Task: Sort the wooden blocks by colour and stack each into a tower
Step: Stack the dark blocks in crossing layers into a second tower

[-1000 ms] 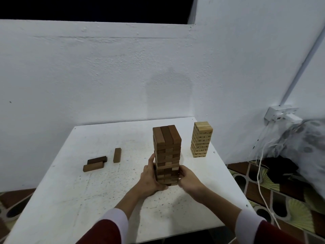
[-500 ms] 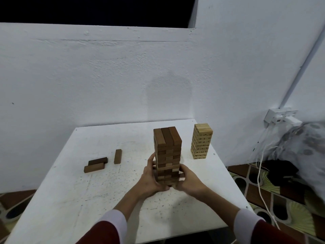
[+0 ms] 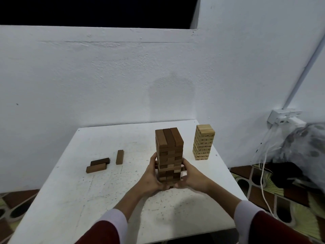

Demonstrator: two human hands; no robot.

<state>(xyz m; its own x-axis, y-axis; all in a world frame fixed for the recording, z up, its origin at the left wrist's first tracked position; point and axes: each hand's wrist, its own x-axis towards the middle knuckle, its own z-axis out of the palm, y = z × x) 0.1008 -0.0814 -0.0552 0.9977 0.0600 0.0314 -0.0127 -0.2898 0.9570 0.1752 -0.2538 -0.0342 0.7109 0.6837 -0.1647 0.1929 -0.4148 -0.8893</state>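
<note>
1. White walls are meeting in a corner behind a white table (image 3: 70, 199), and patterned floor tiles are showing on both sides of it.
2. Two block towers are standing on the table. One dark brown tower (image 3: 169, 152) is rising near the middle, with three blocks lying side by side across its top. One pale tower (image 3: 203, 141) is standing upright to its right, near the table's far right corner, apart from the brown one.
3. Three loose brown blocks are lying flat on the left part of the table, well apart from the towers. A darkest block (image 3: 100, 161) and a mid-brown block (image 3: 96, 168) are lying side by side and touching. A third block (image 3: 119, 157) is lying just to their right, pointing away from the viewer.
4. Both hands are cupping the lower part of the brown tower. The left hand (image 3: 151, 178) is curling around the tower's left side, thumb pointing up along its edge. The right hand (image 3: 191, 176) is wrapping the right side, fingers bent against the blocks. The thumbs are nearly meeting in front of the base.
5. Two sleeves, dark red with white cuffs, are reaching in from the bottom edge.
6. A white wall socket (image 3: 284, 118) is sitting at right, with a white cable (image 3: 262, 182) hanging to the floor beside a grey patterned cloth (image 3: 306, 148).
</note>
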